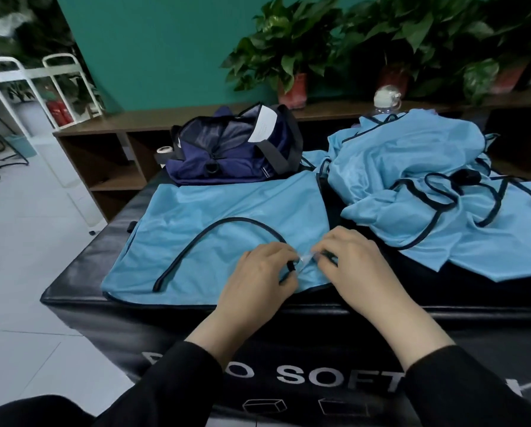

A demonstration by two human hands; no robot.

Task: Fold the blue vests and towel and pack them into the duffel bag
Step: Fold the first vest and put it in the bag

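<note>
A black padded box carries everything, and places here are given from it. On its far right lies a loose heap of blue vests, unfolded, their dark trim looping out; one vest is spread flat across its near left half; the navy duffel bag sits open at its far left edge, just behind that vest. No towel can be picked out. The likely trouble: the thin slippery cloth could slide off the box's near edge, where the hem already hangs over, if the hands tug it forward; and the trim of the heap could snag and drag neighbours along when the next vest is lifted. Both hands meet at the flat vest's near right corner, palms down, wrists level, forearms in black sleeves. The left hand curls its fingers, pinching a dark trim end; the right hand pinches the trim beside it, with something small and pale between them, too blurred to name.
</note>
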